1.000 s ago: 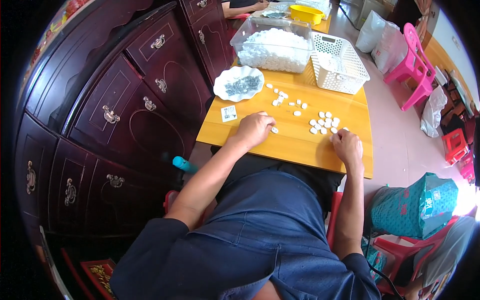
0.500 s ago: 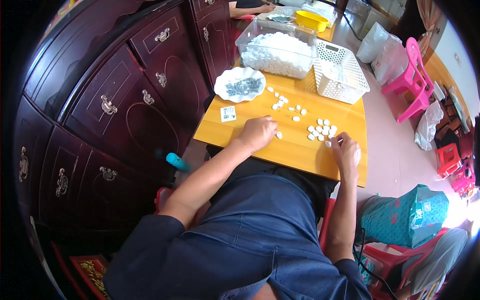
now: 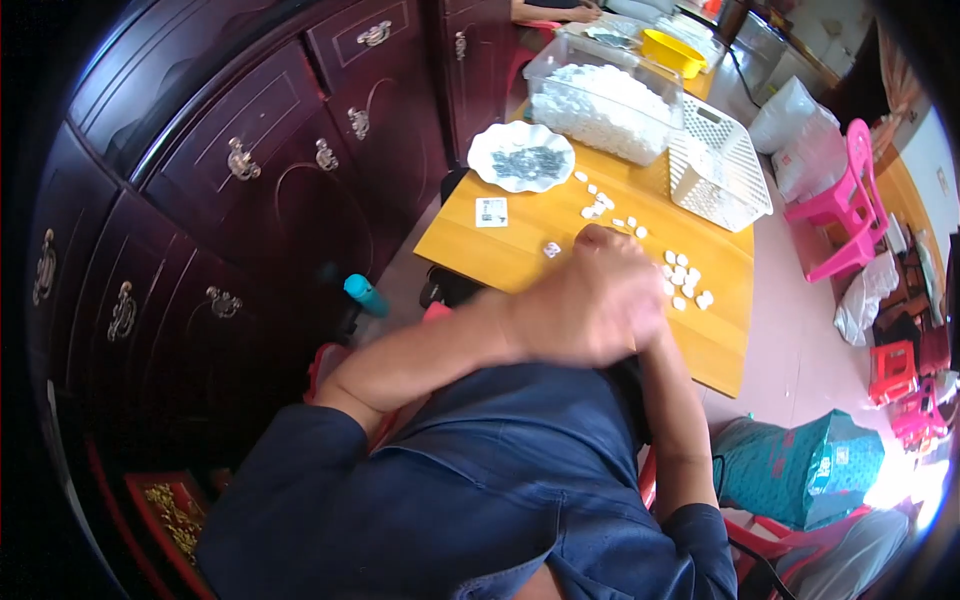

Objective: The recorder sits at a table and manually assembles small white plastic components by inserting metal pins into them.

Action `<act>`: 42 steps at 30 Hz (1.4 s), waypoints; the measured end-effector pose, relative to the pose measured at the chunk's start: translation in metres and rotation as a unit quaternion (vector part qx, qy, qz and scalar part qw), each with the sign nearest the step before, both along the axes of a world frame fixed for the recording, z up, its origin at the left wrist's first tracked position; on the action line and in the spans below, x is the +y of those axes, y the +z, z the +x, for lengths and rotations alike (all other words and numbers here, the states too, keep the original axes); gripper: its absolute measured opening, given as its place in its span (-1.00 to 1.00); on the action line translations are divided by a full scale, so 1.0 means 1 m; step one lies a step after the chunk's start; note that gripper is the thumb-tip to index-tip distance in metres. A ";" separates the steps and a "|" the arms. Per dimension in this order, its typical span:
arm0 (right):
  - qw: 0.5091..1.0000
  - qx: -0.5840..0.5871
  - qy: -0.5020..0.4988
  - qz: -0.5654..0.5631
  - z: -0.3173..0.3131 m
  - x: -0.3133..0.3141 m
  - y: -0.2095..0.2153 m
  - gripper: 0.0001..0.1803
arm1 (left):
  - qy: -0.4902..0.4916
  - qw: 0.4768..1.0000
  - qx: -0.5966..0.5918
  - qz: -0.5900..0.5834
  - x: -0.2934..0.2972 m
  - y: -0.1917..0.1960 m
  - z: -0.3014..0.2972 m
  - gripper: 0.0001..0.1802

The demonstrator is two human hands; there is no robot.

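Note:
My left hand (image 3: pixel 575 305) is raised over the table's near edge, smeared by motion, its fingers hidden. Right against it, my right hand (image 3: pixel 645 318) is mostly covered, so whatever either holds does not show. Several small white plastic pieces (image 3: pixel 678 278) lie in a loose cluster just beyond and right of my hands. A single white piece with a dark centre (image 3: pixel 551 250) sits apart, left of them. More small white pieces (image 3: pixel 598 205) are scattered farther back on the wooden table (image 3: pixel 480 250).
A scalloped white plate (image 3: pixel 483 150) of small dark parts and a square printed card (image 3: pixel 491 212) are at the table's left. Behind stand a clear bin (image 3: pixel 655 150) heaped with white pieces and a white basket (image 3: pixel 735 205). A yellow basin (image 3: pixel 673 55) and another person's hand (image 3: pixel 583 14) are farther off.
My hands were apart on the table, the right by the cluster; now they are together, raised nearer my body. The view has shifted. The lone piece now lies free of my left hand.

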State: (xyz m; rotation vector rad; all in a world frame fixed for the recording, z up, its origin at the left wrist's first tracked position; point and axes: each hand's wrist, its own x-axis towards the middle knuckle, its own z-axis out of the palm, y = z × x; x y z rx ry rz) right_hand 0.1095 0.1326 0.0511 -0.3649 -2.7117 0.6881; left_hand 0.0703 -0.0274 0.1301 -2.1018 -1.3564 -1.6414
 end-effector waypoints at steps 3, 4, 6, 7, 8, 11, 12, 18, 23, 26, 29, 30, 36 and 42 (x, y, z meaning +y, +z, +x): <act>0.999 0.034 -0.009 0.013 -0.025 -0.007 -0.019 -0.81 | -0.143 0.982 0.124 0.017 -0.031 0.033 0.059 -0.88; 1.000 0.011 -0.017 0.019 -0.029 -0.011 -0.019 -0.82 | -0.136 0.983 0.124 0.016 -0.032 0.031 0.057 -0.88; 0.999 -0.011 -0.031 0.029 -0.032 -0.015 -0.019 -0.82 | -0.105 0.988 0.107 -0.024 -0.029 0.023 0.048 -0.90; 0.999 -0.025 -0.025 0.038 -0.037 -0.017 -0.024 -0.82 | -0.084 0.996 0.037 -0.012 -0.022 0.015 0.040 -0.91; 0.998 -0.040 -0.019 0.047 -0.041 -0.019 -0.029 -0.82 | -0.051 0.997 0.028 -0.041 -0.023 0.007 0.033 -0.91; 0.996 -0.043 -0.026 0.067 -0.045 -0.016 -0.033 -0.81 | -0.011 0.992 -0.006 -0.128 -0.026 -0.024 0.018 -0.87; 0.996 -0.052 -0.025 0.068 -0.046 -0.015 -0.034 -0.81 | -0.006 0.989 -0.013 -0.149 -0.027 -0.033 0.014 -0.87; 0.996 -0.059 -0.035 0.056 -0.046 -0.007 -0.039 -0.81 | 0.065 0.963 -0.097 -0.242 -0.023 -0.069 -0.027 -0.92; 0.995 -0.030 -0.062 0.077 -0.043 -0.003 -0.043 -0.80 | 0.148 0.937 -0.134 -0.288 -0.018 -0.102 -0.064 -0.91; 0.995 -0.048 -0.072 0.056 -0.042 -0.006 -0.040 -0.79 | 0.149 0.933 -0.141 -0.294 -0.018 -0.112 -0.069 -0.91; 0.996 -0.023 -0.080 0.042 -0.042 -0.002 -0.044 -0.77 | 0.119 0.924 -0.191 -0.308 -0.015 -0.123 -0.073 -0.92; 0.996 -0.022 -0.079 0.038 -0.042 -0.002 -0.045 -0.76 | 0.120 0.925 -0.190 -0.308 -0.015 -0.126 -0.074 -0.92; 0.994 -0.042 -0.088 0.056 -0.045 0.004 -0.043 -0.75 | 0.069 0.907 -0.282 -0.304 -0.011 -0.133 -0.077 -0.95; 0.992 0.095 -0.081 0.030 -0.022 -0.001 -0.016 -0.81 | 0.088 0.897 -0.326 -0.285 -0.011 -0.120 -0.072 -0.93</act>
